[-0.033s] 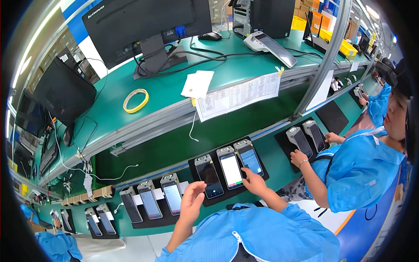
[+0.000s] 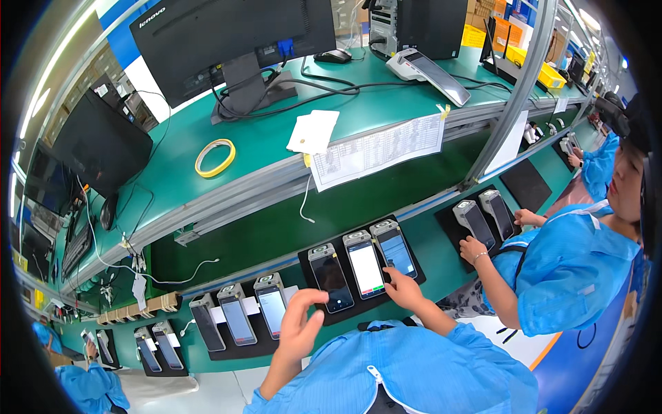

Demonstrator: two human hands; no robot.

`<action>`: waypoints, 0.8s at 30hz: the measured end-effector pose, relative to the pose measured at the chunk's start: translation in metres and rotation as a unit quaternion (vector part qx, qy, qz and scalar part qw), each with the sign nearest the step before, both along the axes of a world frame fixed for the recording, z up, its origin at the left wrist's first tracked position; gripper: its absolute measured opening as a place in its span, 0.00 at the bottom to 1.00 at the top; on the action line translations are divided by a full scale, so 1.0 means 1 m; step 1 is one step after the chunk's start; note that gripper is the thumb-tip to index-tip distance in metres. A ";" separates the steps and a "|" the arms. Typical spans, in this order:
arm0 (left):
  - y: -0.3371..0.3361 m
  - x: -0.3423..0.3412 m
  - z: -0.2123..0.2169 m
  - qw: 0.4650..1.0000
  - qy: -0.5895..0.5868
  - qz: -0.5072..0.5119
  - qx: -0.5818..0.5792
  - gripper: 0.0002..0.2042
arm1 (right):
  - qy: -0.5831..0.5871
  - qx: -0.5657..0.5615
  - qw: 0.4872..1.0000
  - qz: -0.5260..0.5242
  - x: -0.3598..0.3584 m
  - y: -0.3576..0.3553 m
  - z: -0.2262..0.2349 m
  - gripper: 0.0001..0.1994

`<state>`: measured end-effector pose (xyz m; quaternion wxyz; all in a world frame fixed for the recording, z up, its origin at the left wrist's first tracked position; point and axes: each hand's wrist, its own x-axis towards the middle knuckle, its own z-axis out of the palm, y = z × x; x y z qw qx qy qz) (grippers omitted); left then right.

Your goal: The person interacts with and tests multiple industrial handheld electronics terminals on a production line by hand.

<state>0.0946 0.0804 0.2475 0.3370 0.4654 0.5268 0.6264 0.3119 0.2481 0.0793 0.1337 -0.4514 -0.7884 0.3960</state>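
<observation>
Three handheld payment terminals lie side by side on a black mat (image 2: 358, 307) before me. The left terminal (image 2: 329, 279) has a dark screen, the middle terminal (image 2: 364, 265) a bright white one with red and green at its foot. A bluish page shows on the right terminal (image 2: 394, 252). My right hand (image 2: 407, 290) has its index finger stretched to the lower right of the middle terminal's screen; whether it touches is unclear. Beside the left terminal's lower edge hovers my left hand (image 2: 300, 328), empty, open, fingers curved and thumb apart.
More terminals rest on a mat (image 2: 241, 350) at left. A co-worker in a blue smock (image 2: 576, 269) handles two terminals (image 2: 476, 224) at right. The raised green shelf (image 2: 258, 141) carries a monitor (image 2: 234, 41), yellow tape (image 2: 215, 159) and cables; a printed sheet (image 2: 379, 155) hangs from its edge.
My left hand has shifted slightly right and its fingers point more toward the left terminal. My right index fingertip has moved down a little. The terminals stay in place.
</observation>
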 end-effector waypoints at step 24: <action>-0.016 0.005 -0.086 0.910 0.327 -0.039 -0.250 0.17 | -0.103 -0.092 0.984 0.111 0.027 -0.026 -0.080 0.11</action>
